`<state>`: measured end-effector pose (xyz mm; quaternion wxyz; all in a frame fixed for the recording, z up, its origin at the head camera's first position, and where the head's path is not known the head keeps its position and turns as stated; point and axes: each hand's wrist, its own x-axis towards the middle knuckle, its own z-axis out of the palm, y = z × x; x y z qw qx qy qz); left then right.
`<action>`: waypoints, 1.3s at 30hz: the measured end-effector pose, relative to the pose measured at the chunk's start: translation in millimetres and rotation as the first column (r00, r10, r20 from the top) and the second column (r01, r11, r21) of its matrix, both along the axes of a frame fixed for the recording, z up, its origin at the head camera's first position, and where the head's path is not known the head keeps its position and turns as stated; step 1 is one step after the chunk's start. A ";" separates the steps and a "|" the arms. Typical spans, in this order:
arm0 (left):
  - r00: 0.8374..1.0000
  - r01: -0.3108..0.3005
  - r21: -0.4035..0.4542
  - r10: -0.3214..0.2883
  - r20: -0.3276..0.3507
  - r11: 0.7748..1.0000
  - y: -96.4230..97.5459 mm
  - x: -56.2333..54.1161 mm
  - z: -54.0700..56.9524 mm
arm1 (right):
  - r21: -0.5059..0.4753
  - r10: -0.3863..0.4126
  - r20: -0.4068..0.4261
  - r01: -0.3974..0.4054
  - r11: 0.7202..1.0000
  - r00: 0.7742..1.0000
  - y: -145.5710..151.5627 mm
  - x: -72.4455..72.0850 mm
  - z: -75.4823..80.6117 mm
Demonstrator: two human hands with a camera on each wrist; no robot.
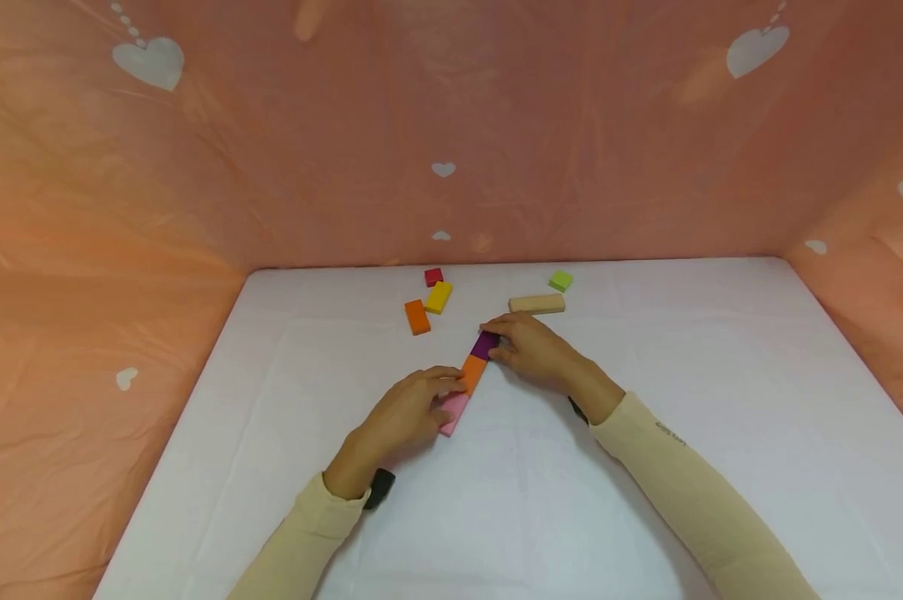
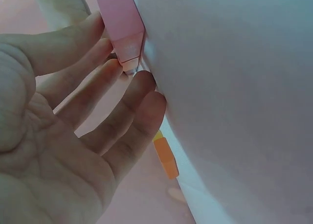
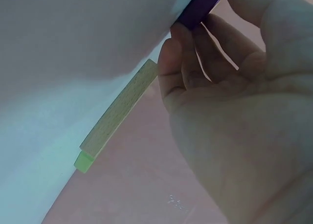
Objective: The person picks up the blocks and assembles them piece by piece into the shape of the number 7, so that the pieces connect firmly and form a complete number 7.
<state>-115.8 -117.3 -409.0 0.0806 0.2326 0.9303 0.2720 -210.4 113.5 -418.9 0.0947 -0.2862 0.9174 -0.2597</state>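
On the white table a pink block (image 1: 454,413), an orange block (image 1: 474,375) and a purple block (image 1: 484,345) lie end to end in a slanting row. My left hand (image 1: 409,408) is at the row's left side. Its thumb touches the pink block, and its slightly bent fingers lie along the side near the pink-orange joint. At the far end my right hand (image 1: 535,348) holds the purple block, with the thumb on its right side and the index finger round its far end. In the right wrist view the fingers partly cover the purple block (image 3: 199,9).
Beyond the row at the left lie another orange block (image 1: 417,317), a yellow block (image 1: 438,297) and a small red block (image 1: 433,277). A long plain wooden block (image 1: 537,304) lies just past my right hand, with a small green block (image 1: 560,281) behind it.
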 end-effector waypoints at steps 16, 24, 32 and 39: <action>1.000 0.006 -0.031 -0.006 -0.001 1.000 -0.5 4.2 3.6 | -0.009 -0.010 0.008 0.011 1.000 1.000 0.6 2.8 -1.7; 1.000 0.026 -0.102 -0.025 0.013 0.994 -0.6 4.0 8.7 | 0.008 0.002 -0.004 -0.002 1.000 1.000 -4.3 5.2 2.0; 0.999 0.042 -0.112 -0.042 0.008 0.993 -1.4 5.1 9.1 | 0.010 0.020 -0.016 -0.020 1.000 1.000 -3.6 7.0 1.2; 0.999 0.037 -0.121 -0.036 0.010 0.992 -1.4 5.3 9.4 | 0.016 0.033 -0.023 -0.032 0.999 0.999 -2.8 6.8 0.9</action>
